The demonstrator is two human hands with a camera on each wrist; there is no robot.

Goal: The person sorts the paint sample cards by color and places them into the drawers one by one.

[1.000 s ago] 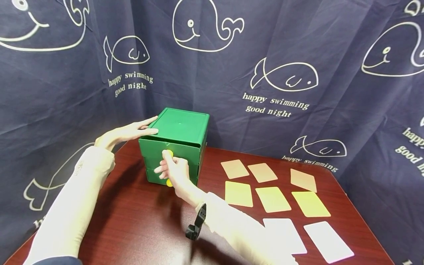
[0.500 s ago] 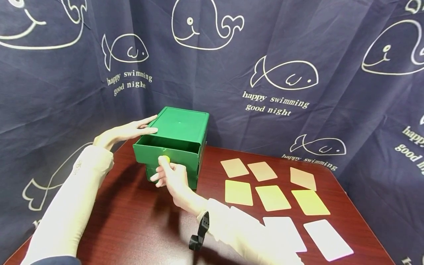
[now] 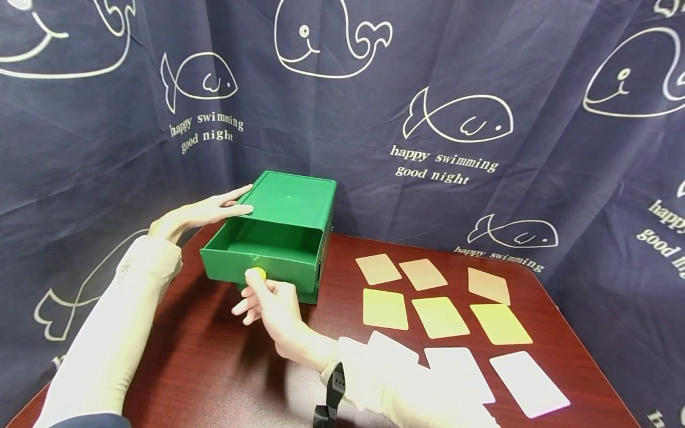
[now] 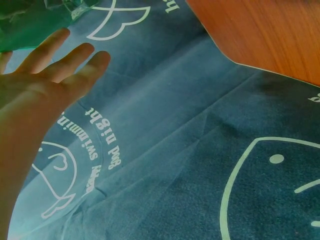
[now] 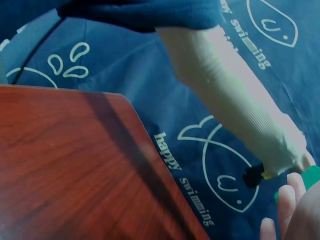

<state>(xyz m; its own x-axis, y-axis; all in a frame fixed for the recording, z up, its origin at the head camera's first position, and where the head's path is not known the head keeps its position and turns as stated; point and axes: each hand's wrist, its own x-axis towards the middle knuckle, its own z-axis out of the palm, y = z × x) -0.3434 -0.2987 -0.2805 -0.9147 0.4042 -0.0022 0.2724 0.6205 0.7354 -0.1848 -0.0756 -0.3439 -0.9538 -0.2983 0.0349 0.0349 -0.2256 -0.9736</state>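
Observation:
A green drawer box stands toward the back left of the table. Its upper drawer is pulled well out, and the inside that shows holds nothing. My right hand pinches the yellow knob on that drawer's front. On the box's top left edge rests my left hand, fingers straight. In the left wrist view the left hand reaches toward the green box with fingers spread. The lower drawer is mostly hidden below the upper one.
On the table's right side lie several cards in rows: orange cards at the back, yellow cards in the middle, white cards in front. Dark blue printed curtains hang close around the table.
My right hand has drawn the upper drawer out toward me by its knob, from nearly closed to wide open. The left hand has stayed on the box.

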